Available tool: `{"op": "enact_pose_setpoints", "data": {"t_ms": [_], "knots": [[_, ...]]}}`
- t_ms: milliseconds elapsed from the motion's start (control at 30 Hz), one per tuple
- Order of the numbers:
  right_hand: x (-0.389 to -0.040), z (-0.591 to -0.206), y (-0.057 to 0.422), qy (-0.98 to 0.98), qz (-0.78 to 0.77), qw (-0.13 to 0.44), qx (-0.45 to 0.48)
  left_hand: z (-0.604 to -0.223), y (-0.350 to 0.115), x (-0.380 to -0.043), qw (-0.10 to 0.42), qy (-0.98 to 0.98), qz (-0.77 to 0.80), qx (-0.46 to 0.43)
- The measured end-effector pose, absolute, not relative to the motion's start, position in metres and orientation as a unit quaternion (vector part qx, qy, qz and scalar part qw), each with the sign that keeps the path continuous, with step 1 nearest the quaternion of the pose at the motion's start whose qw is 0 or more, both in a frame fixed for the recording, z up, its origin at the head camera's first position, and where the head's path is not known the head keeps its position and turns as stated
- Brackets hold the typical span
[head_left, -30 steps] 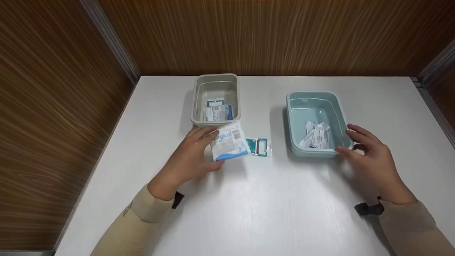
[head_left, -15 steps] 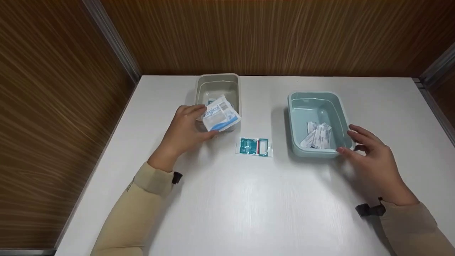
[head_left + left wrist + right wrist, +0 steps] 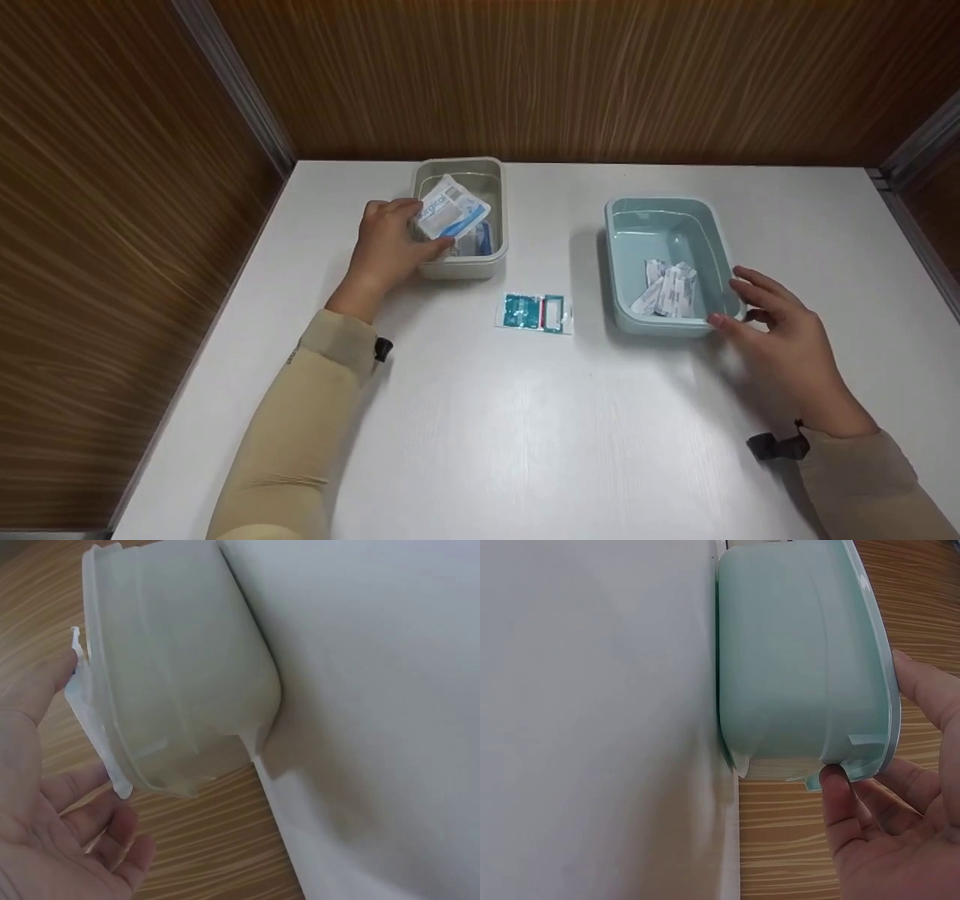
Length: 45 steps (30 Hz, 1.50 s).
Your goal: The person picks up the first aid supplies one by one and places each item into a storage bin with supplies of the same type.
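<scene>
In the head view my left hand (image 3: 390,238) pinches a flat white-and-blue packet printed "Surgical" (image 3: 452,208) between thumb and fingers. It tilts over the mouth of the beige tub (image 3: 489,265). Beneath it, another white-and-blue packet (image 3: 472,241) lies partly hidden inside that tub. In the left wrist view the held packet (image 3: 91,718) is edge-on beside the tub's rim. My right hand (image 3: 784,337) grips the near right corner of the light blue tub (image 3: 664,328). The right wrist view has fingers (image 3: 840,799) under that tub's rim. Several slim white sachets (image 3: 673,291) lie inside.
A teal-and-white packet (image 3: 534,313) lies flat on the white table (image 3: 487,435) between the two tubs. Wood-grain panels (image 3: 585,82) rise behind the table and at its sides.
My left hand has carried the "Surgical" packet away from me, from near the teal packet to over the beige tub. The teal packet is fully uncovered. My right hand has stayed at the blue tub.
</scene>
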State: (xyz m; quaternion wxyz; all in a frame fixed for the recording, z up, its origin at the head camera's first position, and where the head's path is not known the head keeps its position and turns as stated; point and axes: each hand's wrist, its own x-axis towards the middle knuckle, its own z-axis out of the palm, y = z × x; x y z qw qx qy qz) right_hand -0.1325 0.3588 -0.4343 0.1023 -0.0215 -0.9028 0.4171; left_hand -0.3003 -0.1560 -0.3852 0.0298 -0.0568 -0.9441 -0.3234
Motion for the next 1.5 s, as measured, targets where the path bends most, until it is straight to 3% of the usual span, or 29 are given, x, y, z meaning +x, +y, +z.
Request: {"op": "enact_pose_setpoints", "data": {"t_ms": [600, 1067, 1500], "knots": [[-0.13, -0.435, 0.356, -0.9, 0.422, 0.106, -0.021, -0.393, -0.153, -0.301, 0.041, -0.939, -0.335, -0.066], [-0.132, -0.433, 0.357, -0.904, 0.416, 0.094, -0.029, -0.397, -0.133, -0.262, 0.11, -0.906, -0.375, -0.16], [-0.136, -0.434, 0.354, -0.902, 0.416, 0.112, -0.009, -0.407, -0.108, -0.226, 0.074, -0.883, -0.395, -0.245]]}}
